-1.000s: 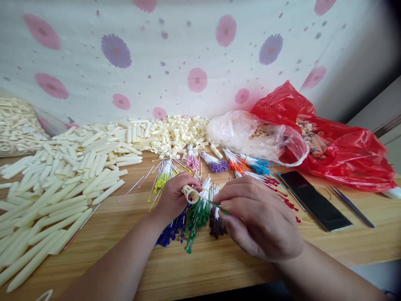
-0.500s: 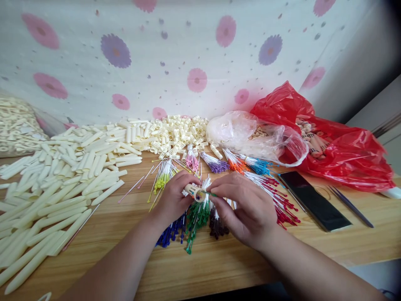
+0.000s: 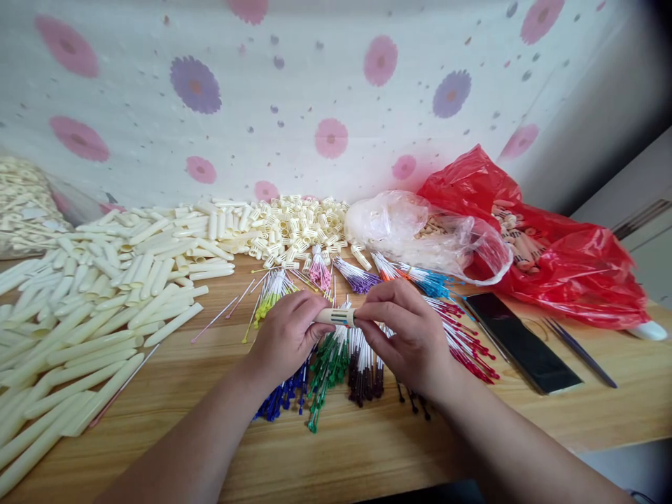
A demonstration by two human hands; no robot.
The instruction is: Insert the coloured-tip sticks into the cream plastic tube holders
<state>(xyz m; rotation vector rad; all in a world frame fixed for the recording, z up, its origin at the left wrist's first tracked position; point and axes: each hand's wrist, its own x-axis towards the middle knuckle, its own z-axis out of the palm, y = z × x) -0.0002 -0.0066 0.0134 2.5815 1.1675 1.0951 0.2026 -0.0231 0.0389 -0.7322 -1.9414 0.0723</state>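
A: Where is the slotted tube (image 3: 341, 317)?
B: Mid-scene, raised above the table (image 3: 294, 462), lying roughly level left to right. Dark slots face up; coloured bits show in them.

A: Left hand (image 3: 291, 329)?
B: Grip pinches the tube's left end, thumb and fingers closed on it.

A: Right hand (image 3: 407, 332)?
B: Grip closed, fingertips pinching around the tube's right end. Whether a thin stick also sits between them: hidden, cannot tell.

A: Below the hands?
B: Fanned stick bundles, tips toward the near edge: dark blue bundle (image 3: 286, 395) left, green bundle (image 3: 329, 371) under the tube, dark brown bundle (image 3: 366, 367) just right of it.

A: Right of the right hand?
B: Red bundle (image 3: 462, 336), then a flat black slab (image 3: 525, 343) and tweezers (image 3: 582, 353), both lying slantwise.

A: Far side?
B: Heap of short slotted pieces (image 3: 299, 224); right of it, a clear bag (image 3: 388, 213) beside a red bag (image 3: 572, 280).

A: Left?
B: Long cream tubes (image 3: 105, 315), piled loosely, pointing various ways.
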